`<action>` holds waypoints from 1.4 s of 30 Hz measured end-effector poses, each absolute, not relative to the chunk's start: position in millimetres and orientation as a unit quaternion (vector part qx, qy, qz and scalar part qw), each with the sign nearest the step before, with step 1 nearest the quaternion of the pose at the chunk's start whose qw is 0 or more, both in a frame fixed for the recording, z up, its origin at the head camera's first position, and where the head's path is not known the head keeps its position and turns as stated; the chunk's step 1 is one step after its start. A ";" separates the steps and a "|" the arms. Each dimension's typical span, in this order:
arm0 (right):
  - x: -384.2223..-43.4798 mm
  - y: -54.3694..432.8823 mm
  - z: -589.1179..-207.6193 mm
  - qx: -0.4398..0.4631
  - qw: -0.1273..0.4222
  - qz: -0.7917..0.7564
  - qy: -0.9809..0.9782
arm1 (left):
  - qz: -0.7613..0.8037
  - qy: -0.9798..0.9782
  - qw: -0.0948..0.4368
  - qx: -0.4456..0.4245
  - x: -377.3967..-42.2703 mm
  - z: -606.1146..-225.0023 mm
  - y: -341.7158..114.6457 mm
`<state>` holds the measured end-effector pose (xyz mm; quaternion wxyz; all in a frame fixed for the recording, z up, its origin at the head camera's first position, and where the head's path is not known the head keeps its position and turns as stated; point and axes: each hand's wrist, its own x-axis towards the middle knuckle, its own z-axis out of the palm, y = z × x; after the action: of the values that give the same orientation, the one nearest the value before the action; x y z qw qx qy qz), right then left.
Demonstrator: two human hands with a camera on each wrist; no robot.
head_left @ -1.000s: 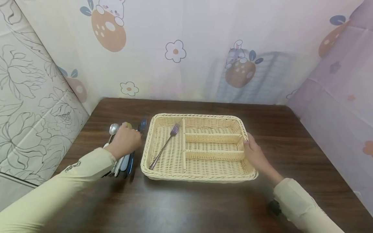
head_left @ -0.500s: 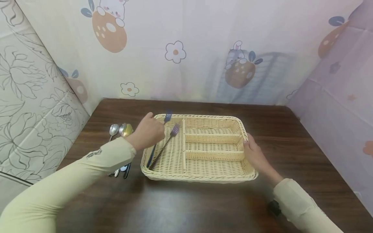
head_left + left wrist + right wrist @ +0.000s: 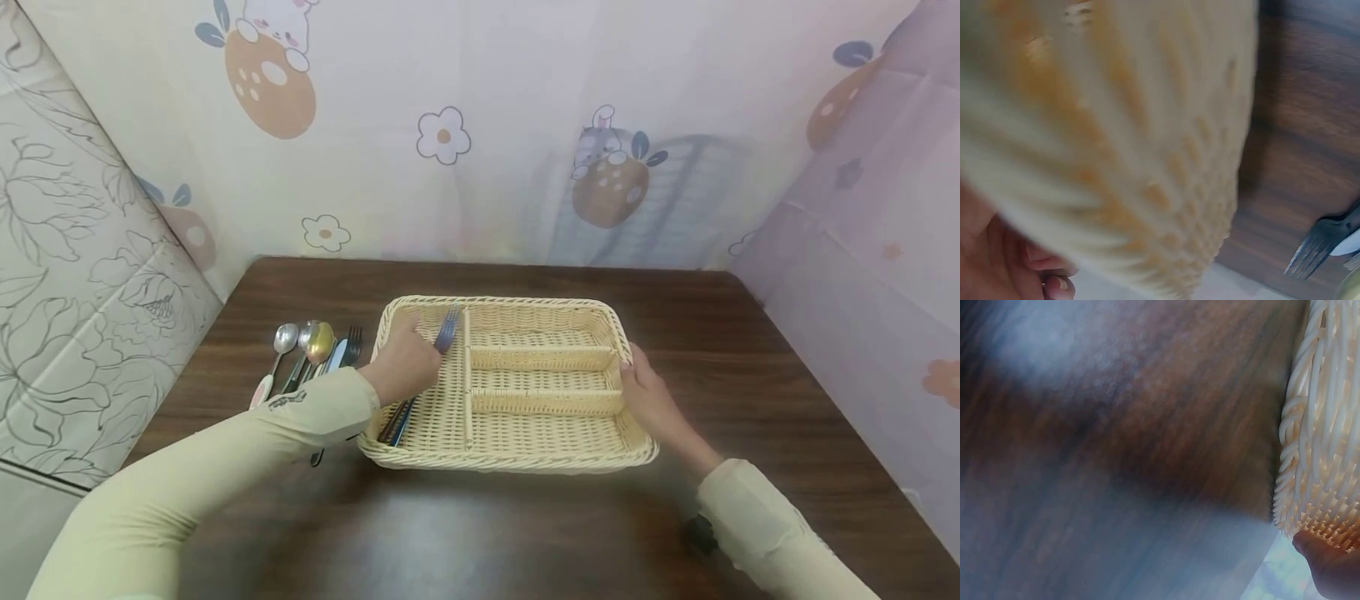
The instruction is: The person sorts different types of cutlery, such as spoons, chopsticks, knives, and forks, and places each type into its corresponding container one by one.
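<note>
Your left hand (image 3: 407,364) is over the left compartment (image 3: 442,425) of the pale woven basket (image 3: 510,462) — fingers curled in the left wrist view, though you cannot tell from here whether they pinch anything. A fork's purplish-blue tines (image 3: 447,331) show past your knuckles, near the long divider (image 3: 468,383); below your hand two handles, a blue handle (image 3: 402,425) and a brownish handle (image 3: 388,427), lie side by side toward the compartment's near-left corner (your hand hides the middles, so which handle goes with those tines is unclear). Your right hand (image 3: 651,392) grips the basket's right end, thumb over the rim. Two short dividers (image 3: 543,402) split the basket's right part into three, one behind another. Left of the basket, on the dark wood table (image 3: 480,533), cutlery lies bunched, partly under your left sleeve (image 3: 322,408): a silver spoon (image 3: 286,337) farthest left, a second silver spoon (image 3: 304,335) just beside a gold spoon (image 3: 320,343), then a bluish-white piece (image 3: 337,356) and a black fork (image 3: 352,346) nearest the basket. Behind — a cloth (image 3: 510,200) printed with fruit, rabbits and flowers.
</note>
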<state>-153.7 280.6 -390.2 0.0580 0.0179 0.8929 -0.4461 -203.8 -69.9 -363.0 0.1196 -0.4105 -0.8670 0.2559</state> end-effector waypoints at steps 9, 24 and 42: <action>-154.2 280.2 -388.1 0.002 0.051 -0.452 0.890 | 0.204 -0.886 0.083 -0.408 -205.9 -372.1 -70.3; -154.5 281.3 -388.0 0.000 0.048 -0.447 0.893 | 0.208 -0.887 0.061 -0.409 -209.9 -378.7 -67.8; -152.9 283.1 -388.5 -0.002 0.052 -0.443 0.895 | 0.107 -0.930 0.090 -0.340 -216.6 -341.0 -101.9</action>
<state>-152.9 283.1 -388.5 0.0521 -0.0021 0.8949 -0.4433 -216.6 -101.9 -341.0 0.0901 -0.3402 -0.9300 0.1065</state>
